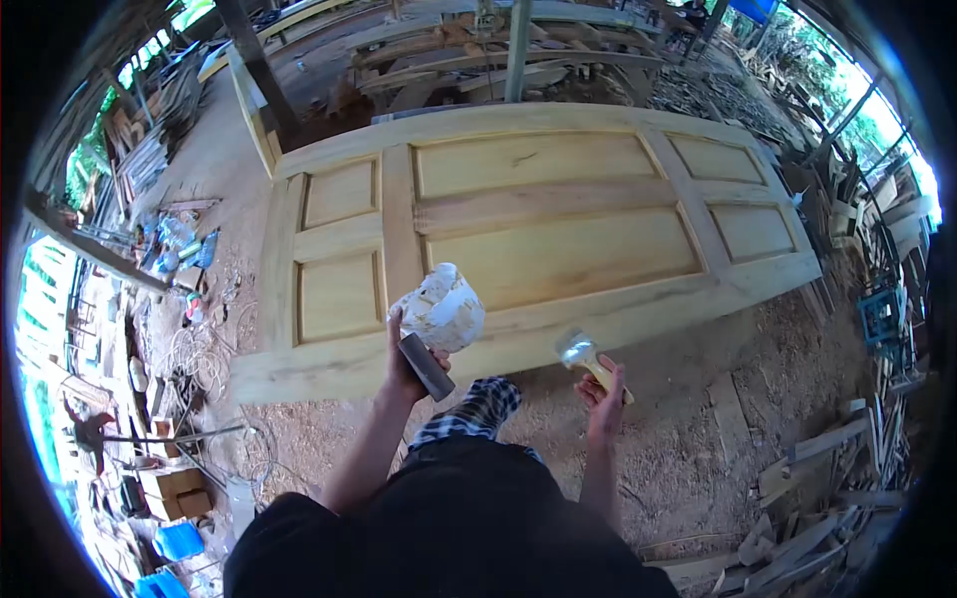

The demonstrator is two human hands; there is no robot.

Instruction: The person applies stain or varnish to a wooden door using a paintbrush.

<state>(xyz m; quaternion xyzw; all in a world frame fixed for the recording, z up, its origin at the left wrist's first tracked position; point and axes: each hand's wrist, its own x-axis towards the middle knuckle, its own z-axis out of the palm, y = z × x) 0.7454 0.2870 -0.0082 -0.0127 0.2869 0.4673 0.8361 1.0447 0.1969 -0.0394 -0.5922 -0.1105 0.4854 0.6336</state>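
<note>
While the panelled door (543, 194) stretches crosswise in front of the person, both hands are up at its near side, and both are full! The left hand (401, 374) is at the door's near edge, left of its middle, fingers curled around a dark grey block (426, 367) and a white, brown-stained container (442, 311). That container shows over the door's lower-left framing, the block just beside it, tilted.

Over to the right hand (604, 393), closed on the pale handle of a brush (588, 361), bristle end pointing up and left toward the door's near edge. Whether those bristles touch the wood, I cannot tell.

What a door, too: six recessed panels, two at each end and two long ones in the middle, yellowish wood with browner patches. A checked trouser leg (478, 404) comes right up to its near edge. Beyond the door's far edge, stacked boards (449, 72) and an upright post (518, 50); nearer than its right end, loose timber scraps (812, 528) on the ground.
</note>
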